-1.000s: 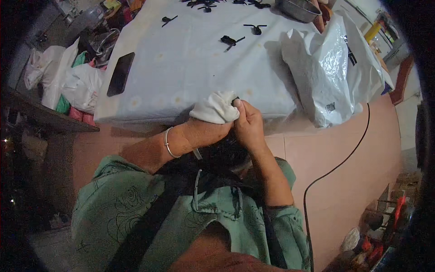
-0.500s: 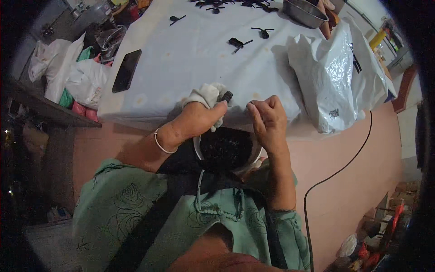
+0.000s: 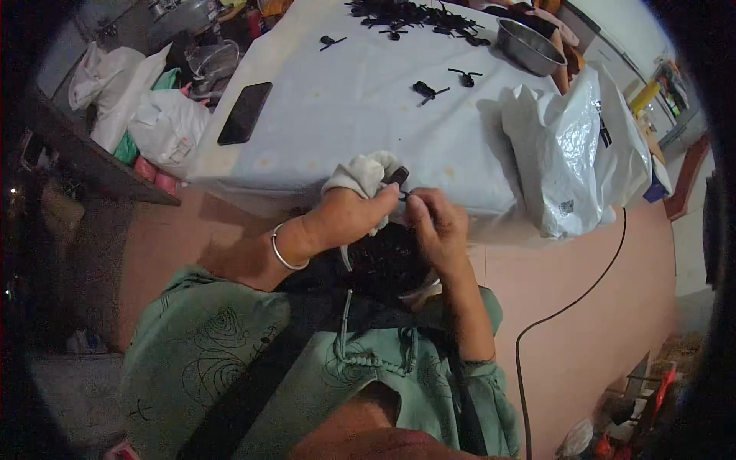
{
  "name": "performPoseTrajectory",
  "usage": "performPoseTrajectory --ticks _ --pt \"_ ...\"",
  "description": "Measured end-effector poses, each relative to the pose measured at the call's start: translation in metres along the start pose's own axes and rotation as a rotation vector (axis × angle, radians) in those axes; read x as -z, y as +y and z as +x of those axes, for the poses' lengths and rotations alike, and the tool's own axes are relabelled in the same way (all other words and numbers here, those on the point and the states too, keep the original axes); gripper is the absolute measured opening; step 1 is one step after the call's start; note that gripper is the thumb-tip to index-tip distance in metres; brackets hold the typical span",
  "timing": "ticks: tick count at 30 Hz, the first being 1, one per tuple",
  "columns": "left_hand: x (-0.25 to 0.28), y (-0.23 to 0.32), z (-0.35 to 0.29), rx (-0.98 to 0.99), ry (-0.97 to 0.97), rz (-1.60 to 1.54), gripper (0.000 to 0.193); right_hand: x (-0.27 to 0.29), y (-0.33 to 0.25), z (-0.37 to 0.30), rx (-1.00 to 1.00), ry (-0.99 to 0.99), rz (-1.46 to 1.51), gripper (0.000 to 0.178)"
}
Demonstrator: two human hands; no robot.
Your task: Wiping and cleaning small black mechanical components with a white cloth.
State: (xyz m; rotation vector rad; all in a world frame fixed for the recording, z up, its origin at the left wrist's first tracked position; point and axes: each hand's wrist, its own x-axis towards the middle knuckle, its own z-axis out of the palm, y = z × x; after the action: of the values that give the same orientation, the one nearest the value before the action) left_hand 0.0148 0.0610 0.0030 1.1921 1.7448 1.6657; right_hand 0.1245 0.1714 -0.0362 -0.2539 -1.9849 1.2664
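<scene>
We clamp a small black piece (image 3: 399,175) in our left hand (image 3: 346,217), a white cloth (image 3: 355,175) bunched about its fingers, at the near edge of the table (image 3: 307,165). Just right of it, our right hand (image 3: 442,226) has thumb and forefinger close together; whether they grip the piece we cannot tell. Far off we see a dark pile (image 3: 422,19), left of a metal bowl (image 3: 529,47)
</scene>
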Motion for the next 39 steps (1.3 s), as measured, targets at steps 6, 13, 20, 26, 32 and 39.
performPoseTrajectory --ticks 6,13,20,26,32,39 --pt "-0.008 -0.010 0.001 -0.174 0.073 0.164 0.020 0.009 0.014 -0.002 -0.017 -0.325 -0.200 0.012" --pt "-0.009 0.000 0.006 0.191 -0.078 0.136 0.026 0.022 0.007 0.004 -0.200 0.109 0.099 0.013" --pt "-0.010 -0.028 0.009 -0.227 0.046 0.315 0.014 0.014 0.007 0.002 -0.098 -0.164 -0.030 0.013" --pt "-0.013 -0.011 0.004 0.080 -0.015 0.224 0.016 0.007 0.007 0.000 -0.212 -0.131 0.245 0.018" --pt "-0.014 -0.028 0.004 -0.042 0.010 0.240 0.015 0.001 0.007 -0.003 -0.218 -0.127 0.191 0.019" --pt "-0.019 -0.018 0.002 -0.240 0.028 0.313 0.007 -0.002 0.008 -0.004 -0.293 -0.100 0.403 0.020"
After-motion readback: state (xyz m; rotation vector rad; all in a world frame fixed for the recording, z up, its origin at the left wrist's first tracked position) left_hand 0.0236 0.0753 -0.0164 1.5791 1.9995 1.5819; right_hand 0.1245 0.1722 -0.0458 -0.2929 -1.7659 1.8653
